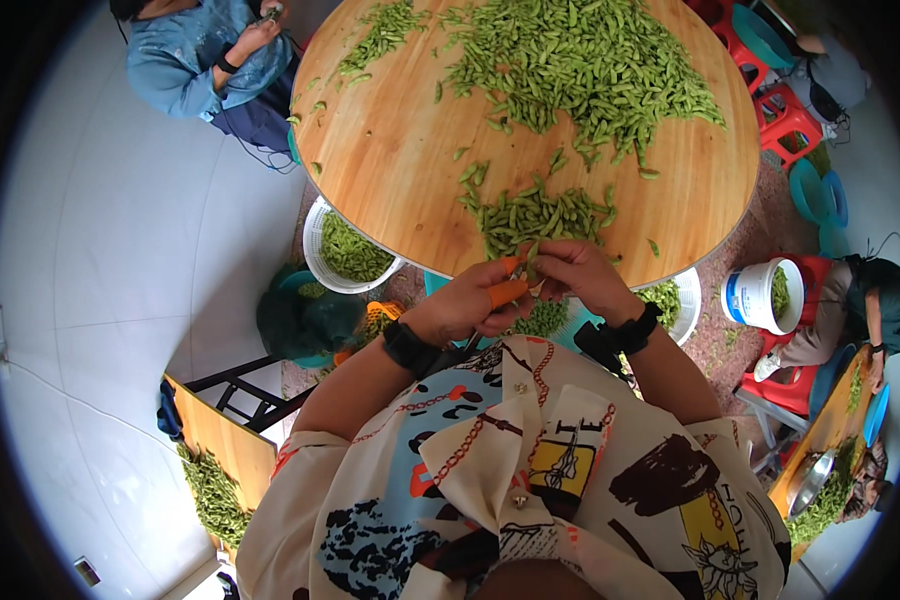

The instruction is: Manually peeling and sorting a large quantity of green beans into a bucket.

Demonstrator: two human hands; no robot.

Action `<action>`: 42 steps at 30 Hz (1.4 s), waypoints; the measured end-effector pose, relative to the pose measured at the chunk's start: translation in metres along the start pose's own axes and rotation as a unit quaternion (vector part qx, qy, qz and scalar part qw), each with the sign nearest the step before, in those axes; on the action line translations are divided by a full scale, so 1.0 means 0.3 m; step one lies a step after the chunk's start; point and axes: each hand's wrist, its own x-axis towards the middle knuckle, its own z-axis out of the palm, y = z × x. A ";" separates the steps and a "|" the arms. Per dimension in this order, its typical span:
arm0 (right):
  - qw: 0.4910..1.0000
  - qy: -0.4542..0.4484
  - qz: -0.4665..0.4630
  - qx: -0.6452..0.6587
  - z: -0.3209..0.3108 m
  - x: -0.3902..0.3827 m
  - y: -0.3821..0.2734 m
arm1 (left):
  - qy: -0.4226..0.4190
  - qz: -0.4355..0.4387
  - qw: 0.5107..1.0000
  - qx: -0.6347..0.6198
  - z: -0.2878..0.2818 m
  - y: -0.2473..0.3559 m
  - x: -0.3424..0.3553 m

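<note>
My left hand (485,300), with orange covers on some fingers, is closed at the table's near edge, around a small item I cannot make out. My right hand (570,275) is beside it, finger and thumb pinched on a green pod (532,258) between the two hands. A small pile of pods (540,215) lies just beyond them on the round wooden table (370,190). Below my hands is a teal basin (578,325) with shelled green beans (538,322).
A large pod heap (580,70) covers the far table. White baskets (315,255) and a white bucket (755,295) hold pods and stand around it. Co-workers (190,60) (865,300) are at left and right. Red stools (785,125) and side tables (220,430) with pods surround me.
</note>
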 end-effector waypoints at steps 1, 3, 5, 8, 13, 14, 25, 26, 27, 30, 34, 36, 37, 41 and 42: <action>1.000 -0.001 -0.002 -0.007 0.003 0.000 -0.002 | 0.001 -0.002 1.000 -0.005 -0.006 -0.007 0.001; 1.000 0.001 -0.005 -0.011 0.007 0.003 -0.002 | 0.001 -0.001 1.000 -0.011 -0.006 -0.012 -0.003; 1.000 -0.005 -0.009 -0.014 0.005 0.008 0.005 | 0.001 0.003 1.000 -0.012 -0.003 -0.013 -0.010; 1.000 -0.018 -0.008 -0.024 0.000 0.016 0.011 | 0.004 0.009 1.000 -0.018 -0.009 -0.015 -0.014; 0.993 0.002 -0.008 -0.115 0.014 0.031 -0.005 | 0.078 0.010 0.996 0.033 0.001 -0.014 -0.015; 0.994 0.029 -0.029 -0.098 0.020 0.033 -0.006 | 0.085 0.011 0.996 0.039 0.004 -0.011 -0.016; 0.995 0.086 -0.038 -0.011 0.058 0.045 -0.059 | 0.128 0.016 0.987 0.098 0.054 0.054 -0.064; 0.997 0.060 -0.022 0.054 0.049 0.052 -0.066 | 0.117 0.022 0.987 0.106 0.060 0.066 -0.073; 0.992 0.035 -0.002 0.118 0.036 0.054 -0.065 | 0.106 0.018 0.990 0.091 0.062 0.077 -0.080; 0.968 -0.031 0.035 0.245 0.009 0.068 -0.046 | 0.077 0.012 0.996 0.050 0.068 0.104 -0.097; 0.911 -0.145 0.037 0.384 0.025 0.066 -0.031 | 0.051 0.016 0.998 -0.016 0.087 0.100 -0.117; 0.911 -0.164 0.001 0.378 0.032 0.073 -0.023 | 0.035 0.013 0.998 -0.047 0.080 0.090 -0.114; 0.910 -0.174 -0.017 0.375 0.036 0.074 -0.015 | 0.022 0.011 0.998 -0.057 0.067 0.074 -0.107; 0.923 -0.142 -0.005 0.357 0.029 0.086 0.017 | 0.022 0.024 0.999 0.029 0.069 0.080 -0.090; 0.947 -0.085 0.011 0.309 0.018 0.088 0.009 | 0.067 0.026 0.995 0.074 0.068 0.078 -0.082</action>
